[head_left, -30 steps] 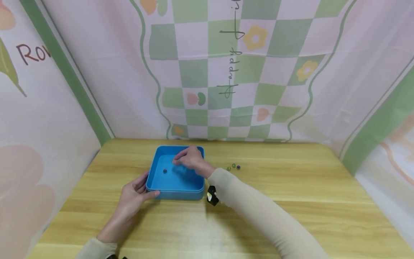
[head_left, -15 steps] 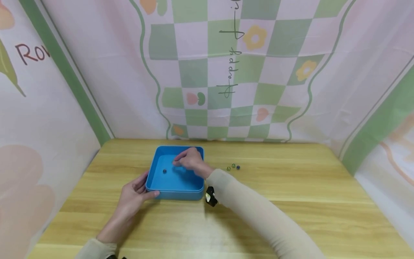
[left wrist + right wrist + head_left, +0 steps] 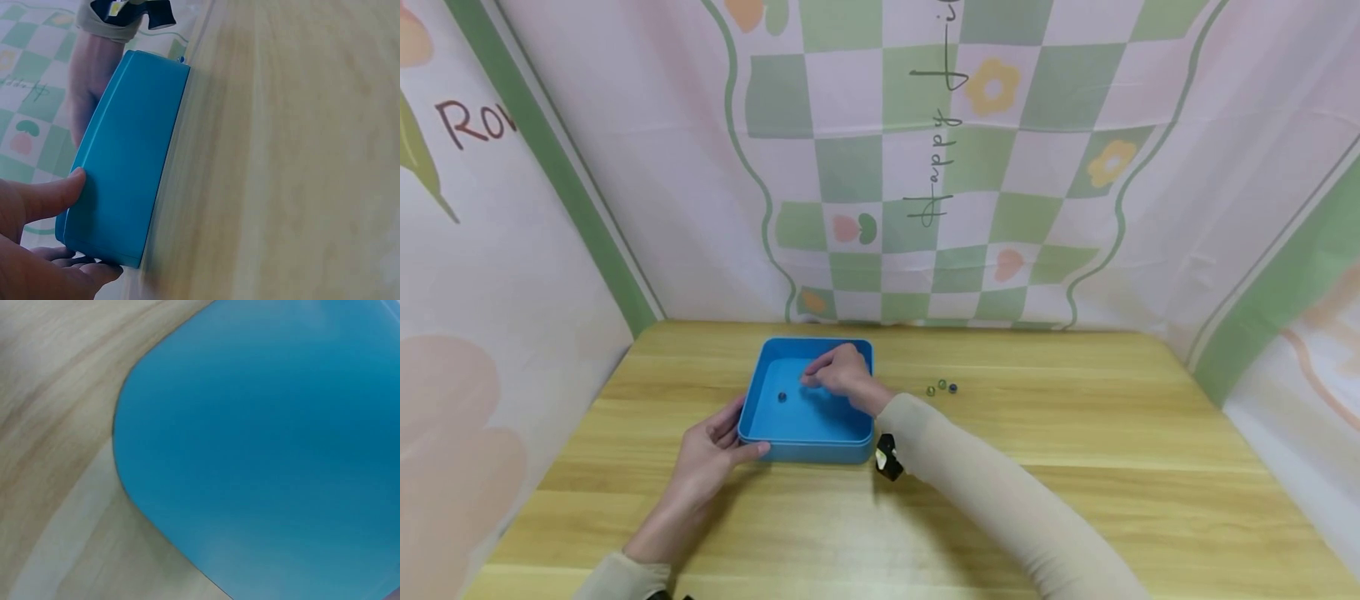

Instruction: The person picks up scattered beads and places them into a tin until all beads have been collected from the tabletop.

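A square blue box point(image 3: 816, 452), open at the top, stands on the table. My left hand point(image 3: 703, 462) grips its near left corner, the thumb on the front wall and the other fingers on the left side; the left wrist view shows this hold on the blue box point(image 3: 128, 156) too. Inside the box lies one dark marble point(image 3: 782, 397). My right hand point(image 3: 842, 371) reaches over the right wall into the box, thumb and fingertips close together above the floor. Whether something is between those fingertips cannot be seen. The right wrist view has mainly the blue box point(image 3: 262, 444), not the hand.
Right of the box, three small marbles lie on the wooden table point(image 3: 1075, 433): two greenish marbles point(image 3: 931, 390) and one dark blue marble point(image 3: 952, 388). A patterned curtain point(image 3: 917, 167) hangs behind the table and at its sides.
Almost nothing differs. The right forearm and wrist have shifted very slightly left and down; the left hand, the box and the marbles stay put.
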{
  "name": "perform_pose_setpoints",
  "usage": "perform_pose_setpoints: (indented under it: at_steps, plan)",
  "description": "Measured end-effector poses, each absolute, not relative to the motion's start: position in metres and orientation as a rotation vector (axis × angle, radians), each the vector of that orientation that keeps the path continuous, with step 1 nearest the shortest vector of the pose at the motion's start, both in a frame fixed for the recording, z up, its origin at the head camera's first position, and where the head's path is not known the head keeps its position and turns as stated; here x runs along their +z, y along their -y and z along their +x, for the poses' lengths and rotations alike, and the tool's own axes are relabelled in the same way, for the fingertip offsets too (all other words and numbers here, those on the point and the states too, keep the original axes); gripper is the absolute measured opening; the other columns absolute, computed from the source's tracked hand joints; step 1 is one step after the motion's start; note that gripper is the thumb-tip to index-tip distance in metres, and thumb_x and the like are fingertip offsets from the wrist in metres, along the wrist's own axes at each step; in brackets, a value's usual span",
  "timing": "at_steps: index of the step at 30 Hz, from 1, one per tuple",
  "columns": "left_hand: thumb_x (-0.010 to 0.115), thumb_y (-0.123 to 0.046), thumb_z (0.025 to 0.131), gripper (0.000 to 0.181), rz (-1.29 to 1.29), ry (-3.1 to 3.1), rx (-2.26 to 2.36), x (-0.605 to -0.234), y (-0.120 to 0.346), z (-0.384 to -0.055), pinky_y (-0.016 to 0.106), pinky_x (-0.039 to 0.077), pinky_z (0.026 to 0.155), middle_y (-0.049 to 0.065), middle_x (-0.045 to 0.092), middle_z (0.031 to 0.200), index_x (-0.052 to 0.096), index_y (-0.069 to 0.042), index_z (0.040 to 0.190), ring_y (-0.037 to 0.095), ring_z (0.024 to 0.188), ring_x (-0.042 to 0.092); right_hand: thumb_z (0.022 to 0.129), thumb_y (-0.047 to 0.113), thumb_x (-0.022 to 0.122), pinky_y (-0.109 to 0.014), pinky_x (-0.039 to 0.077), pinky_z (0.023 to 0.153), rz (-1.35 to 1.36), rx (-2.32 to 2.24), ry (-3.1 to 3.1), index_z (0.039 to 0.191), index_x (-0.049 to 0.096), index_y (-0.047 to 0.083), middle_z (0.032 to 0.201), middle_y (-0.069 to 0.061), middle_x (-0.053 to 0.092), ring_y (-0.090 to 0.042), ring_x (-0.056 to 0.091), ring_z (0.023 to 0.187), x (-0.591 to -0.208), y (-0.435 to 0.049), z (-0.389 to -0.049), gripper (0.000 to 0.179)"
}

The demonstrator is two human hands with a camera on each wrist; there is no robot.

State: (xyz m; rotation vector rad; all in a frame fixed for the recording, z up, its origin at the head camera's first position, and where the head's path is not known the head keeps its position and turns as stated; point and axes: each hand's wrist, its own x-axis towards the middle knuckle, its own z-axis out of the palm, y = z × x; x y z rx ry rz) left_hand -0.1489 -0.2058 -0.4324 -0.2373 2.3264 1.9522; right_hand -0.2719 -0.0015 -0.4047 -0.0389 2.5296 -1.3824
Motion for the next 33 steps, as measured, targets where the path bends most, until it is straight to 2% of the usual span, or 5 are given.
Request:
perform_pose_setpoints:
  at_steps: [11,18,33]
  plan:
    - [0.081,-0.003,0.093,0.087,-0.217,-2.331,1.952,-0.4328,0.2069,-0.1491,0.039,0.039,0.115,0.021,0.028,0.169,0.030,-0.003,0.165,0.037,0.153,0.032,0.093,0.020,0.084,-0.045,0.055,0.098,-0.055,-1.376,-2.540,0.100,0.085,0.010,0.116,-0.007,0.075,-0.027,0.063,0.111,-0.4071,0.0012,-0.2711,0.012]
    - [0.080,-0.003,0.094,0.087,-0.216,-2.334,1.952,-0.4333,0.2072,-0.1492,0.040,0.039,0.115,0.021,0.029,0.169,0.031,-0.003,0.165,0.037,0.153,0.032,0.092,0.017,0.085,-0.041,0.056,0.091,-0.059,-1.374,-2.557,0.098,0.086,0.011,0.113,-0.006,0.075,-0.023,0.063,0.101,-0.4096,0.0035,-0.2711,0.009]
    - [0.081,-0.003,0.093,0.087,-0.217,-2.334,1.951,-0.4323,0.2067,-0.1489,0.039,0.039,0.115,0.021,0.029,0.169,0.031,-0.003,0.165,0.037,0.153,0.032,0.093,0.016,0.084,-0.038,0.056,0.085,-0.056,-1.384,-2.541,0.099,0.085,0.010,0.113,-0.006,0.075,-0.022,0.063,0.096,-0.4136,0.0037,-0.2725,0.009]
